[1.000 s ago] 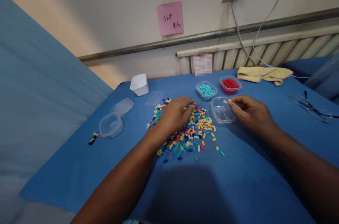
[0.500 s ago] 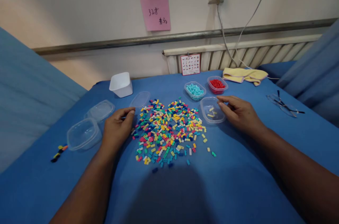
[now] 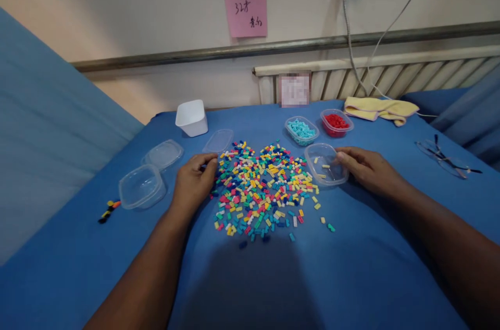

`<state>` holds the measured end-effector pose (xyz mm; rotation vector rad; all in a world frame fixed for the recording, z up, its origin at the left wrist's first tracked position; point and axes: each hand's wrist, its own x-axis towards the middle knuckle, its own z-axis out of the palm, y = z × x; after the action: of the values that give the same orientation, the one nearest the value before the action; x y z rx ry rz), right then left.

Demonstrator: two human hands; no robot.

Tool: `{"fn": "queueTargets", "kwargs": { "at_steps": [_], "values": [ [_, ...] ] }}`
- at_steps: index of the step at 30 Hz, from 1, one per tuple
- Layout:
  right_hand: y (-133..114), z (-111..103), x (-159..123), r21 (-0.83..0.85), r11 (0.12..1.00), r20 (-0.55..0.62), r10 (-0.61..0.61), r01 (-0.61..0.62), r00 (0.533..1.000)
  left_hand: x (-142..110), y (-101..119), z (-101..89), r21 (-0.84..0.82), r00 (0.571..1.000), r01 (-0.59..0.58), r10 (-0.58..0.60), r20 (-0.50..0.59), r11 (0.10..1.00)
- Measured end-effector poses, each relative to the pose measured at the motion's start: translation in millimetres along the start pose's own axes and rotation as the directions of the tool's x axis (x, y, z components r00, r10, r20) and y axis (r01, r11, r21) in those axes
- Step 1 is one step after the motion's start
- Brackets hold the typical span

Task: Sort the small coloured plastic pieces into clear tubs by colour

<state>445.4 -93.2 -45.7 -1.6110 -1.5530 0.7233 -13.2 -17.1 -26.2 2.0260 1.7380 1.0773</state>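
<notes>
My right hand grips the right rim of a clear plastic container between thumb and fingers. A few pale yellow toy bricks lie inside it. Left of this container, small toy bricks of many colours spread in a loose heap on the blue cloth. My left hand rests at the heap's left edge, fingers loosely curled and a gap showing behind the thumb; nothing visible is in it. Behind the clear container stand a tub of light blue bricks and a tub of red bricks.
On the left are another clear container, two clear lids and a small black, yellow and orange cluster. A white tub stands behind. To the right lie a yellow cloth and eyeglasses. A radiator borders the table.
My left hand has moved from over the heap to its left edge. The pale brick in my right fingers is gone from them; that hand now holds the container's rim. The view has shifted.
</notes>
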Motion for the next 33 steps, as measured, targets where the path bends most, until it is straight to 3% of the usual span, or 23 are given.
{"fn": "queueTargets", "kwargs": {
  "at_steps": [7, 17, 20, 22, 25, 27, 30, 33],
  "values": [
    [12, -7, 6, 0.018, 0.999, -0.213, 0.047, -0.045, 0.976, -4, 4, 12.1, -0.008, 0.991, -0.126, 0.126, 0.053, 0.992],
    [28, -2, 6, -0.013, 0.999, -0.179, 0.044, -0.047, 0.983, -13, 15, 15.1, 0.041, 0.958, -0.266, 0.259, 0.122, 0.963],
    [31, -1, 5, -0.024, 0.998, -0.173, 0.051, -0.056, 0.984, -19, 26, 17.4, 0.03, 0.913, -0.363, 0.348, 0.213, 0.931],
    [31, -1, 5, -0.032, 0.997, -0.162, 0.059, -0.065, 0.985, -23, 36, 20.8, 0.038, 0.851, -0.431, 0.392, 0.35, 0.902],
    [26, -1, 5, -0.061, 0.997, -0.157, 0.043, -0.053, 0.987, -27, 46, 26.2, 0.075, 0.73, -0.493, 0.366, 0.577, 0.867],
    [22, -1, 6, -0.067, 0.997, -0.156, 0.023, -0.034, 0.987, -28, 49, 28.4, 0.103, 0.684, -0.512, 0.333, 0.649, 0.853],
    [16, 0, 6, -0.05, 0.998, -0.141, 0.03, -0.038, 0.99, -29, 47, 28.9, 0.13, 0.684, -0.528, 0.33, 0.651, 0.839],
    [12, 1, 6, -0.043, 0.998, -0.116, 0.033, -0.038, 0.993, -31, 47, 27.0, 0.109, 0.695, -0.565, 0.4, 0.598, 0.818]
  ]
}}
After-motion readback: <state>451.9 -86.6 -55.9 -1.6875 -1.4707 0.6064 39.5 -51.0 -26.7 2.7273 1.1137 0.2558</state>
